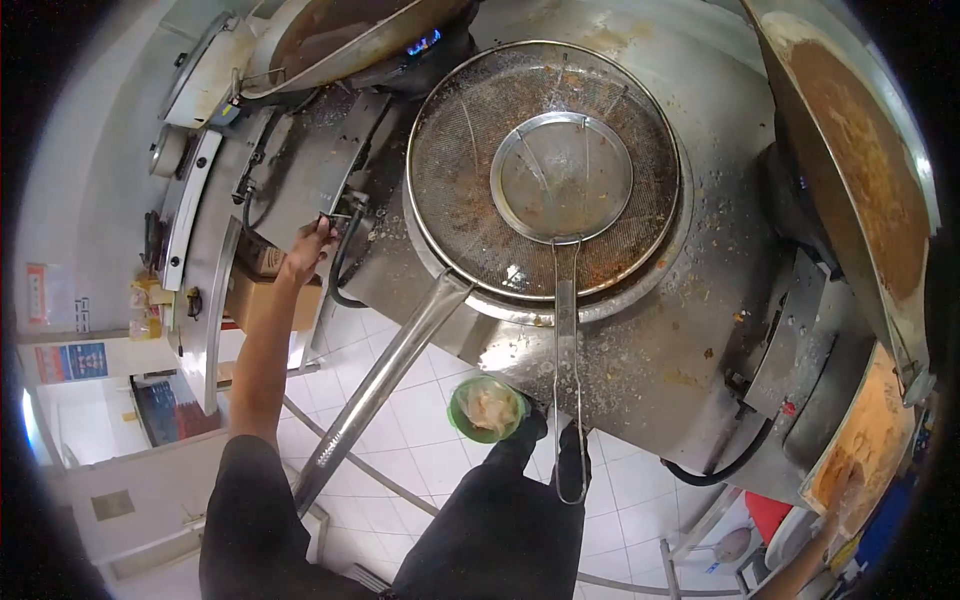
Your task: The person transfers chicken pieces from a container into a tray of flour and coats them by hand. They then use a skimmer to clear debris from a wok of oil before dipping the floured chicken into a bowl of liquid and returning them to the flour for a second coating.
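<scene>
My left hand is closed on a small dark valve handle at the stove's front edge, beside a black hose. At the far lower right, my right hand is at a stained wooden board; its fingers are too unclear to read. A large round mesh strainer rests over a metal basin in the middle, its long handle pointing down left. On top of it lies a smaller strainer, handle towards me.
A wok sits above a blue flame at the upper left. Another big wok stands at the right. Below the counter edge are a green bin and a cardboard box. Food bits dot the steel counter.
</scene>
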Motion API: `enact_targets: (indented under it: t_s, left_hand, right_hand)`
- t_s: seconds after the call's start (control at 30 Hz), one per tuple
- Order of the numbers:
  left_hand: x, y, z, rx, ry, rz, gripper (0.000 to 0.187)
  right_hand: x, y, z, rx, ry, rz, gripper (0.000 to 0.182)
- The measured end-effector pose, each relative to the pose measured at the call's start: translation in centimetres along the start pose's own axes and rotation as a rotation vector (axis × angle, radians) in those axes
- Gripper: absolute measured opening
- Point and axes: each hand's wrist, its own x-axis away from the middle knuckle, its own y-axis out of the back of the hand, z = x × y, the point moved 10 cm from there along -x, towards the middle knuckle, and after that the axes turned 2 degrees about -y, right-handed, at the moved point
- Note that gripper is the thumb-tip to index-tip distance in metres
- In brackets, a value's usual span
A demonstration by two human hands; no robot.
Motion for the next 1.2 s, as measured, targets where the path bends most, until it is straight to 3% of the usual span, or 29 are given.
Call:
enact_targets:
  t_s: [0.07,0.1,0.37,0.5,0.6,0.67,0.73,0.77,0.8,0.87,0.9,1.0,1.07,1.13,1.2]
  left_hand:
    - [0.0,0.3,0.0,-0.084,-0.027,-0.078,0.038]
    - [0.1,0.4,-0.5,-0.103,-0.070,-0.102,0.038]
    - [0.8,-0.1,-1.8,-0.143,-0.183,-0.123,0.036]
    - [1.8,-0.4,-2.4,-0.068,-0.018,-0.043,0.039]
    - [2.3,-0.1,-2.1,0.050,0.108,0.052,0.041]
    - [2.8,0.2,-1.8,0.114,0.179,0.081,0.042]
    - [3.7,2.9,-2.5,0.024,0.205,-0.178,0.039]
    - [4.6,3.1,-4.3,0.092,0.074,-0.176,0.032]
    - [6.7,2.1,-6.6,0.096,0.074,-0.170,0.032]
    - [12.4,-2.0,-16.2,-0.109,-0.112,-0.123,0.032]
    - [16.0,-5.0,-19.9,-0.109,-0.123,0.042,0.034]
    - [27.4,-12.3,-27.4,-0.282,-0.148,0.519,0.039]
    - [34.0,-16.8,-28.2,-0.290,0.041,0.824,0.046]
    - [37.1,-21.6,-25.3,-0.213,0.206,0.900,0.063]
    - [38.1,-27.1,-19.3,-0.037,0.282,0.771,0.081]
  right_hand:
    - [0.4,0.7,-0.7,0.047,0.144,-0.198,0.042]
    - [0.7,1.2,-0.1,0.053,0.140,-0.195,0.042]
    - [0.0,1.4,2.1,0.125,0.077,0.041,0.039]
    - [0.3,1.3,2.7,-0.008,-0.005,0.038,0.040]
    - [0.2,1.6,2.0,-0.002,0.083,-0.099,0.040]
    - [0.0,1.3,2.8,0.029,0.085,0.020,0.039]
    - [0.0,1.3,2.6,0.059,0.042,0.020,0.037]
    - [0.2,1.1,2.1,0.088,0.001,0.029,0.035]
    - [0.6,1.3,2.3,0.095,-0.002,0.026,0.035]
    - [1.1,3.2,5.0,-0.040,0.090,-0.117,0.033]
    - [0.7,2.8,4.0,0.114,0.044,-0.092,0.032]
    - [0.7,3.4,7.9,0.035,0.013,0.017,0.032]
    - [1.2,5.9,10.8,-0.143,0.011,-0.034,0.033]
    - [1.3,6.6,12.2,-0.113,-0.002,0.055,0.033]
    - [1.4,6.7,12.4,-0.050,-0.062,0.054,0.034]
